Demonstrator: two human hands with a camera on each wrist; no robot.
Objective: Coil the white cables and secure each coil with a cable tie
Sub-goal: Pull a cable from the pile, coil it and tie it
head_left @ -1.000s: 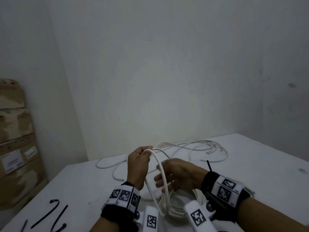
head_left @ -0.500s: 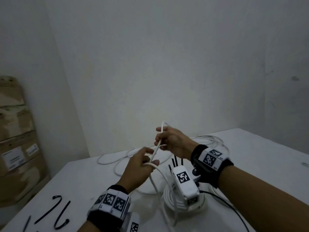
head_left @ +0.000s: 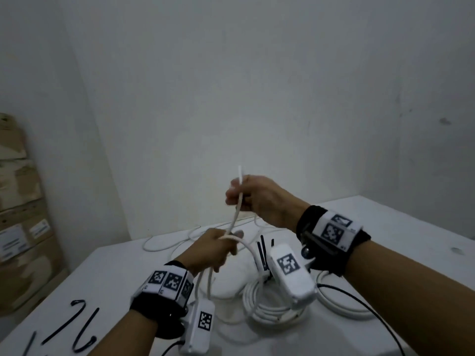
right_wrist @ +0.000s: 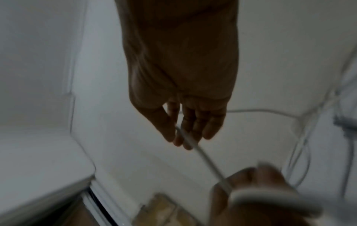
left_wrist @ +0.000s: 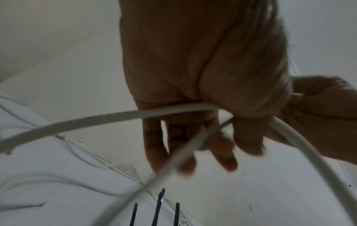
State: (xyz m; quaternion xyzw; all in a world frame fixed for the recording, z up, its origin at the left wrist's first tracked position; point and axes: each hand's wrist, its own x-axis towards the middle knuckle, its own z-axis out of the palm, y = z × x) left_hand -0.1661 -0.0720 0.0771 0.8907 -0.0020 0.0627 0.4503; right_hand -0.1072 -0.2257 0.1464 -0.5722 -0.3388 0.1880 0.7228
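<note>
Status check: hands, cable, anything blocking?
Left hand grips white cable loop. Right hand pinches its free end, raised. Coiled bundle on table, black ties lying left. Nothing blocking.

Left hand with fingers curled round white cable

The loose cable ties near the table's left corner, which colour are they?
Black cable ties; the head view shows them best.

white cable, black ties, white table.
</note>
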